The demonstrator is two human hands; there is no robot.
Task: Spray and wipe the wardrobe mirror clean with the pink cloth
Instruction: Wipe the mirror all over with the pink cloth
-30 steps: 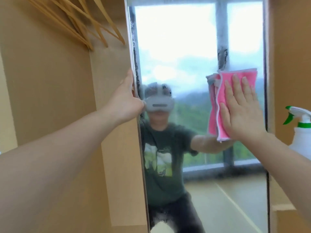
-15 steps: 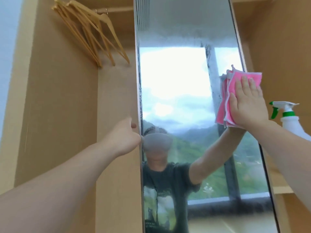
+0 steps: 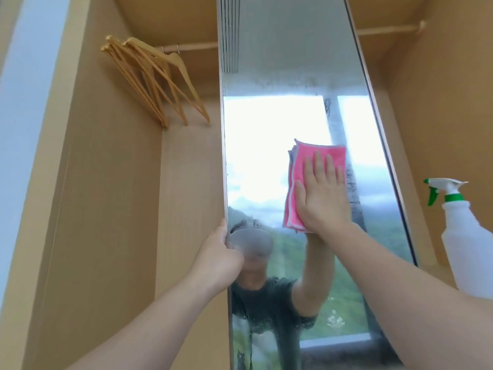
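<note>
The tall wardrobe mirror (image 3: 272,124) stands in the middle of the head view, with spray droplets across its upper part and lower left. A folded pink cloth (image 3: 296,182) lies flat on the glass right of centre. My right hand (image 3: 324,194) presses it there with flat, spread fingers. My left hand (image 3: 220,253) grips the mirror's left edge, thumb on the front. A white spray bottle (image 3: 464,244) with a green trigger stands at the right, behind my right forearm.
Several wooden hangers (image 3: 157,81) hang from a rail in the open wardrobe bay on the left. Wooden wardrobe panels (image 3: 106,209) flank the mirror on both sides. Another rail (image 3: 386,30) runs across the top right.
The view has tilted upward. My right hand has slid the pink cloth leftward from the mirror's right edge toward the middle. My left hand still holds the left edge.
</note>
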